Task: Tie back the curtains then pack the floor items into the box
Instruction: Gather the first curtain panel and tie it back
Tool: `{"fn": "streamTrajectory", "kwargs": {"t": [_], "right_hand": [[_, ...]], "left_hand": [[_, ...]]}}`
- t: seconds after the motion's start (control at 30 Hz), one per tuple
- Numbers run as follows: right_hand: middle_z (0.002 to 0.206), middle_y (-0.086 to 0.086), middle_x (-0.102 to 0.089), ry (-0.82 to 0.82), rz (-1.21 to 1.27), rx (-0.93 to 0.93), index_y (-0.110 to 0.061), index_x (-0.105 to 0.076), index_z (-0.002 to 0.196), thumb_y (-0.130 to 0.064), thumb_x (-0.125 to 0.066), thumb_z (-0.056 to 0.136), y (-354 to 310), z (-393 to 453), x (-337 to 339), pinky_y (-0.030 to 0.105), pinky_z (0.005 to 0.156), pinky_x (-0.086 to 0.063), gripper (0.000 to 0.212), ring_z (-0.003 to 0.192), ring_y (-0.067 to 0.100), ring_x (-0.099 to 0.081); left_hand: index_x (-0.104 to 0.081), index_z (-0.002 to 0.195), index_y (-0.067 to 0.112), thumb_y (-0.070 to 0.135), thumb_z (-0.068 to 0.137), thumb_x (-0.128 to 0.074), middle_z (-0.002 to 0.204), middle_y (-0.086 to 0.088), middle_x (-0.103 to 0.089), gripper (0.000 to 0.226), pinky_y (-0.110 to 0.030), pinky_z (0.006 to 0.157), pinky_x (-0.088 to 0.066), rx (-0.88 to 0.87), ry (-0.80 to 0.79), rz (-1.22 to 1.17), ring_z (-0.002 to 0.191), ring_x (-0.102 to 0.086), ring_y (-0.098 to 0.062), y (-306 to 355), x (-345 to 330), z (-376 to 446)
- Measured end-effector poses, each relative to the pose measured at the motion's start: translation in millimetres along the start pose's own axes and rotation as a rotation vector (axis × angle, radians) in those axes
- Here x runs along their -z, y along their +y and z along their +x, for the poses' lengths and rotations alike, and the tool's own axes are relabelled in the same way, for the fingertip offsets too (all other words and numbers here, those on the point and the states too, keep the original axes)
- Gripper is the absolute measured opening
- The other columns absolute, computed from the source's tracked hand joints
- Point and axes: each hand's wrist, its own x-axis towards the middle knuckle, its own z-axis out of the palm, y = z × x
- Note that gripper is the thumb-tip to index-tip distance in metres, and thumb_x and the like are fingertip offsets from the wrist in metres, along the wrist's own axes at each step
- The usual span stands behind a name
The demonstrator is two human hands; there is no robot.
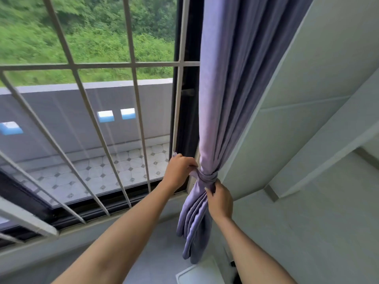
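Note:
A lilac curtain hangs gathered at the right side of the window, cinched by a tie-back band of the same cloth. My left hand grips the band's left end with curled fingers. Just under the band, my right hand holds the bunched curtain folds and the band's other end. Below the band the curtain's lower part hangs in loose pleats. No box or floor items are in view.
A barred window with white metal bars fills the left, with a dark sliding frame next to the curtain. A pale wall rises on the right. A white flat object lies at the bottom edge.

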Motion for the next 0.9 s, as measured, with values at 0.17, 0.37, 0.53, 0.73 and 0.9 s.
{"fn": "streamTrajectory", "kwargs": {"t": [0.17, 0.37, 0.53, 0.73, 0.9], "right_hand": [[0.093, 0.007, -0.069, 0.017, 0.000, -0.022, -0.014, -0.061, 0.103, -0.028, -0.060, 0.090, 10.6, 4.0, 8.2, 0.026, 0.063, -0.035, 0.019, 0.088, 0.029, -0.063], [0.091, 0.006, -0.069, 0.028, 0.019, -0.051, -0.014, -0.060, 0.100, -0.030, -0.059, 0.090, 14.6, 4.6, 11.8, 0.027, 0.061, -0.037, 0.018, 0.086, 0.027, -0.064], [0.089, 0.004, -0.070, 0.016, 0.041, -0.049, -0.015, -0.062, 0.098, -0.029, -0.058, 0.091, 15.3, 6.3, 15.5, 0.025, 0.060, -0.035, 0.016, 0.083, 0.025, -0.065], [0.086, -0.001, -0.068, -0.031, 0.080, -0.018, -0.020, -0.060, 0.095, -0.033, -0.057, 0.090, 22.3, 7.7, 13.1, 0.025, 0.060, -0.037, 0.015, 0.080, 0.020, -0.063], [0.081, -0.003, -0.067, -0.042, 0.133, -0.036, -0.022, -0.061, 0.093, -0.036, -0.057, 0.091, 25.7, 10.4, 8.9, 0.022, 0.059, -0.041, 0.015, 0.074, 0.012, -0.062]], "left_hand": [[-0.073, 0.080, 0.012, 0.002, 0.077, -0.064, 0.077, 0.002, -0.070, 0.013, -0.009, 0.060, -0.037, 0.276, 0.029, -0.371, 0.065, -0.056, -0.003, 25.3, -26.5, 13.5], [-0.055, 0.089, 0.007, 0.009, 0.081, -0.065, 0.080, 0.001, -0.060, 0.013, -0.021, 0.065, -0.042, 0.622, 0.195, -0.774, 0.070, -0.053, -0.010, 54.7, -48.0, 9.1], [-0.064, 0.073, 0.023, 0.018, 0.087, -0.060, 0.069, 0.010, -0.065, 0.015, -0.008, 0.058, -0.041, 0.510, 0.050, -0.770, 0.062, -0.054, 0.008, 51.1, -50.5, 3.9], [-0.066, 0.092, -0.001, -0.003, 0.090, -0.048, 0.079, -0.004, -0.065, 0.019, -0.013, 0.064, -0.048, 0.402, -0.261, -0.832, 0.074, -0.054, -0.009, 48.7, -35.8, 10.6], [-0.058, 0.110, -0.004, -0.008, 0.062, -0.046, 0.090, -0.006, -0.062, 0.050, -0.013, 0.066, -0.051, 0.338, -0.602, -0.769, 0.079, -0.058, -0.010, 50.0, -18.4, 16.4]]}}
